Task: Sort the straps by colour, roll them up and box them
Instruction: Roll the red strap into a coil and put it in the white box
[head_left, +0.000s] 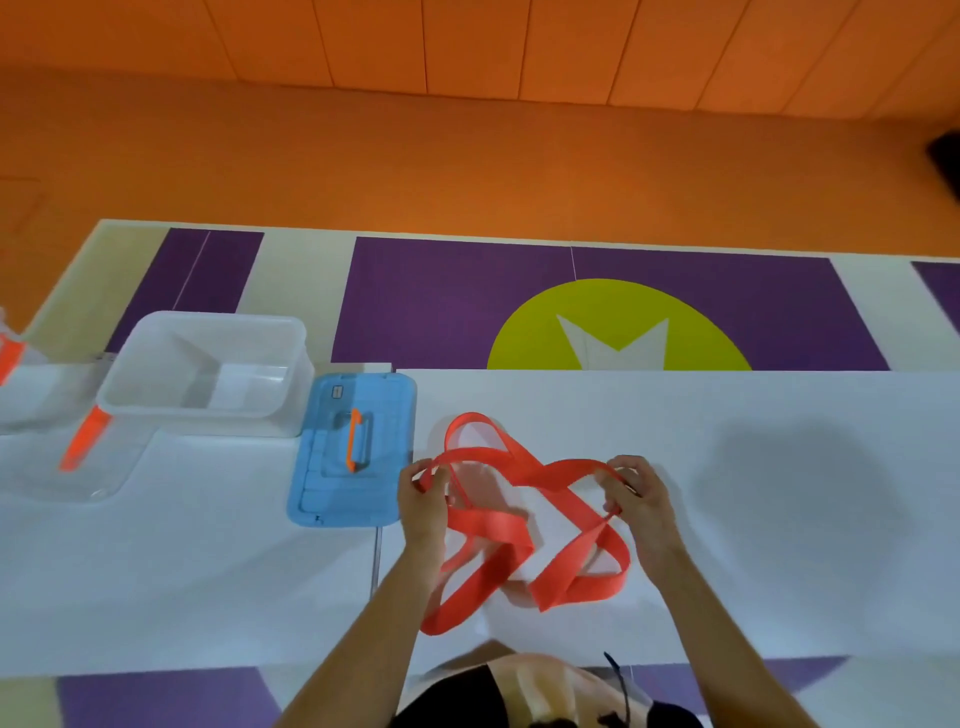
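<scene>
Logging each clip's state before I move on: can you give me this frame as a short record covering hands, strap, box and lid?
left hand: pinches the red strap at its left loops
right hand: pinches the same strap at its right side
red strap: unrolled, looped and crossed over itself on the white table, between the hands
clear box: open, left of the strap, no strap visible inside
blue lid: flat on the table between box and strap, orange handle up
task stage: strap not yet rolled, nothing boxed
</scene>
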